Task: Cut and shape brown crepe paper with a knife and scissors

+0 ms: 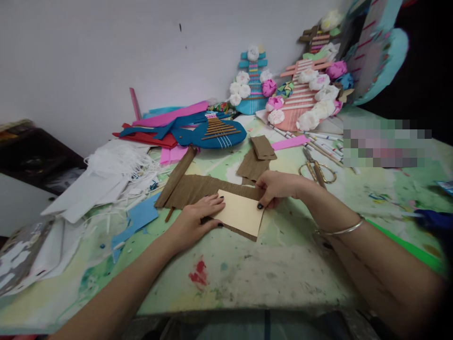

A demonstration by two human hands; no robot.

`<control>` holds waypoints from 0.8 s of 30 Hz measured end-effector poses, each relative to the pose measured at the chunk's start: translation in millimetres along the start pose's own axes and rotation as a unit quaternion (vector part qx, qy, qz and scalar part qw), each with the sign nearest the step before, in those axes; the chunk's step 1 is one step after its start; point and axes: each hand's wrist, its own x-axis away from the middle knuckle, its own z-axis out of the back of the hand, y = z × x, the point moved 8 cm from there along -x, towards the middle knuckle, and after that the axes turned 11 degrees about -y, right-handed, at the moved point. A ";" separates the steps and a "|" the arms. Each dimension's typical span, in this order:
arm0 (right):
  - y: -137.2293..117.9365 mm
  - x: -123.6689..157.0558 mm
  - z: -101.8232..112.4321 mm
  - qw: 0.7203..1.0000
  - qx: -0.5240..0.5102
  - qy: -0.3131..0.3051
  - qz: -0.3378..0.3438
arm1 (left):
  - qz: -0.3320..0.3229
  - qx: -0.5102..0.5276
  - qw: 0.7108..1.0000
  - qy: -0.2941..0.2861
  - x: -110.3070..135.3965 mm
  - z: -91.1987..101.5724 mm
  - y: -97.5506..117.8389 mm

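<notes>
A cream rectangular card (241, 215) lies on a strip of brown crepe paper (201, 185), which shows beyond its upper and lower edges. My left hand (198, 217) rests flat at the card's left end, fingers stretched out and pressing on card and paper. At the upper right corner, my right hand (278, 189) has its thumb on the card and its other fingers curled at the edge, partly hidden. Whether it also grips the crepe paper there, I cannot tell. The rolled end (177, 177) of the brown paper extends to the left.
Gold-handled scissors (314, 167) lie right of my right hand, near several markers (327, 146). Folded brown paper pieces (260, 153) sit behind the card. A blue paper instrument (212, 132) and flower-decorated ones (253, 89) stand farther back. White paper scraps (106, 174) pile up at left.
</notes>
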 end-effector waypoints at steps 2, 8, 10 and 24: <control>-2.6 1.1 -0.6 1.000 0.027 0.004 -0.002 | 0.001 0.003 1.000 0.003 -0.2 0.0 -0.1; -7.4 1.7 -0.1 0.993 0.116 0.025 -0.008 | -0.005 0.007 1.000 0.015 -0.5 2.4 0.5; -7.1 0.9 0.5 0.990 0.138 0.030 -0.008 | -0.011 0.008 1.000 0.018 -0.8 2.7 1.4; -10.8 3.0 2.3 0.972 0.231 0.040 -0.013 | -0.016 -0.005 1.000 0.020 0.5 2.9 5.5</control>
